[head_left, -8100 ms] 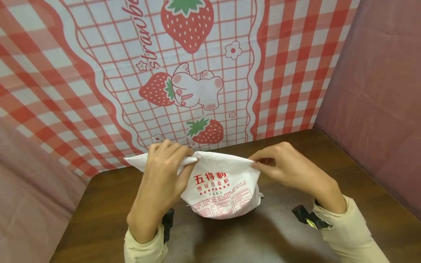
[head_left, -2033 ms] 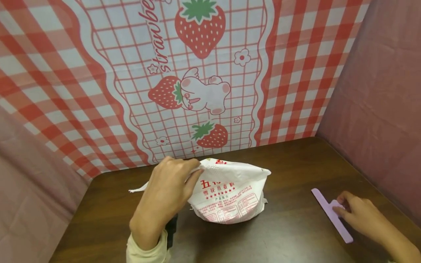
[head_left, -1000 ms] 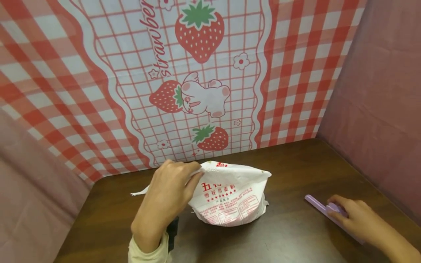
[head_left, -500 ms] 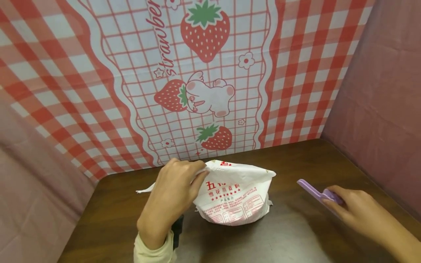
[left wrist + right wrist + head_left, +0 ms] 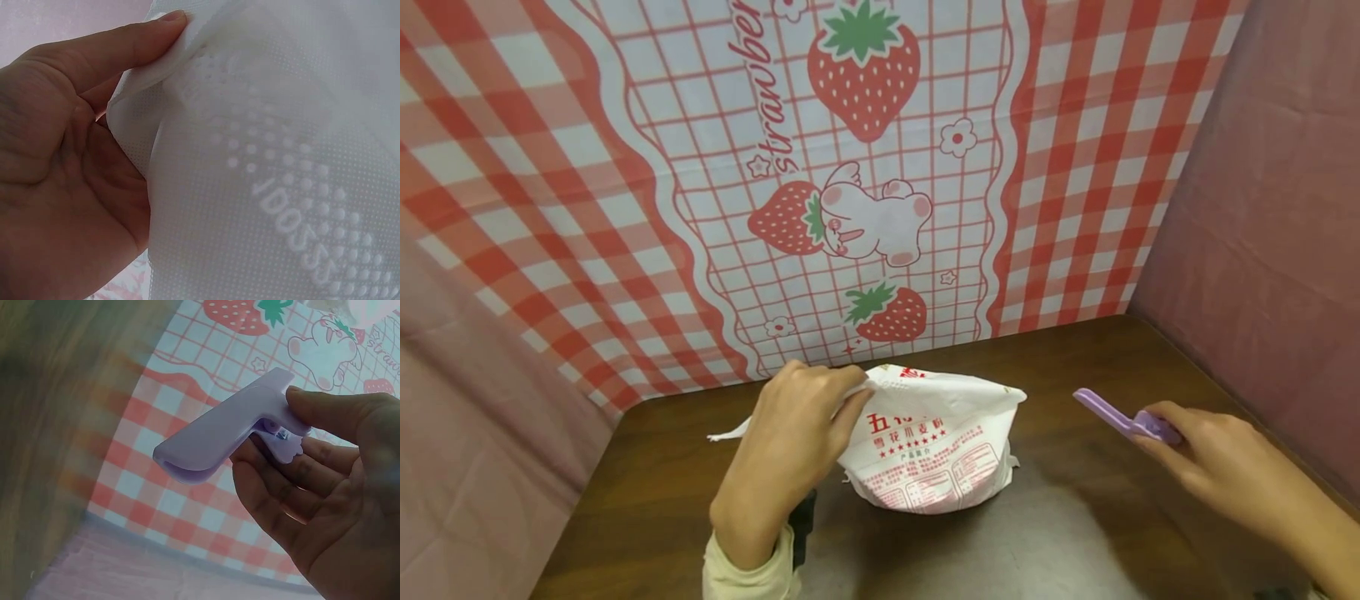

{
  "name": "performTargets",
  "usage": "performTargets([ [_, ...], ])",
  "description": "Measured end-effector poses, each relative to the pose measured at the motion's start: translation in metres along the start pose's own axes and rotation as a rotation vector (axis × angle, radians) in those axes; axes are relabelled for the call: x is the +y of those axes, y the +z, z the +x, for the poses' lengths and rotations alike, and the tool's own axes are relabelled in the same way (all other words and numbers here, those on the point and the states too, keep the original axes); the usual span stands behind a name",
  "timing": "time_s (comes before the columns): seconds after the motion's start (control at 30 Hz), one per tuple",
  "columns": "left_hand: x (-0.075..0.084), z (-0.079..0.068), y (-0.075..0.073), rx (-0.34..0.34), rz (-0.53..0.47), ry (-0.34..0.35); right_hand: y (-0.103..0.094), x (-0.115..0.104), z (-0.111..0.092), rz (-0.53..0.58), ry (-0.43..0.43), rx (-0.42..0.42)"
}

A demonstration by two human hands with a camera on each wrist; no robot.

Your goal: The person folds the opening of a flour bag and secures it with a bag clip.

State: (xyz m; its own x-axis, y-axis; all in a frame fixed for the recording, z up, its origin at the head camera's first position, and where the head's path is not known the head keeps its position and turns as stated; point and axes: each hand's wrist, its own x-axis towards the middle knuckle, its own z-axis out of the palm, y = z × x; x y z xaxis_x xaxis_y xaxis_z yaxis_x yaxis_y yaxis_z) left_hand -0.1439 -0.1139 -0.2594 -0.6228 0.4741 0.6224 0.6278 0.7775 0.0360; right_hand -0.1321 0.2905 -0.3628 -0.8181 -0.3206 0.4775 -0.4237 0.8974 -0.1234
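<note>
A white flour bag [image 5: 925,467] with red print stands at the middle of the table, its top edge folded over. My left hand [image 5: 793,450] pinches the bag's top at the left side. In the left wrist view the thumb presses on the folded white fabric [image 5: 269,144], which has embossed dots. Off to the right, my right hand [image 5: 1225,462] holds a purple bag clip [image 5: 1101,410] by its handle, apart from the bag. The right wrist view shows the thumb and fingers on the two sides of the clip's [image 5: 219,431] handle; its long bar looks closed.
The brown wooden table [image 5: 1060,358] ends at a red checked cloth [image 5: 1097,167] with strawberries behind it. Pink cloth hangs at the left [image 5: 475,433] and right [image 5: 1270,233] sides.
My right hand has let go of the bag's right corner, taken the purple bag clip at the right, then raised and turned it. The left hand keeps its pinch; the bag's top has folded further.
</note>
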Motion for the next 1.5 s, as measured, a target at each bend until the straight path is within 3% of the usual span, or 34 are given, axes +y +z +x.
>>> performTargets([
  [0.6,-0.001,0.000,0.000,-0.011,-0.005,-0.009,-0.023,-0.019,0.036,-0.041,-0.075,0.095],
  [0.77,-0.002,0.001,-0.001,-0.011,-0.014,-0.012,-0.022,-0.024,0.048,-0.009,-0.060,0.103],
  [0.97,-0.002,0.001,0.000,-0.011,-0.016,-0.013,-0.017,-0.029,0.060,0.029,-0.109,0.105],
  [1.5,-0.002,0.001,-0.001,-0.011,-0.025,-0.004,-0.030,-0.044,0.064,0.108,-0.137,0.094],
])
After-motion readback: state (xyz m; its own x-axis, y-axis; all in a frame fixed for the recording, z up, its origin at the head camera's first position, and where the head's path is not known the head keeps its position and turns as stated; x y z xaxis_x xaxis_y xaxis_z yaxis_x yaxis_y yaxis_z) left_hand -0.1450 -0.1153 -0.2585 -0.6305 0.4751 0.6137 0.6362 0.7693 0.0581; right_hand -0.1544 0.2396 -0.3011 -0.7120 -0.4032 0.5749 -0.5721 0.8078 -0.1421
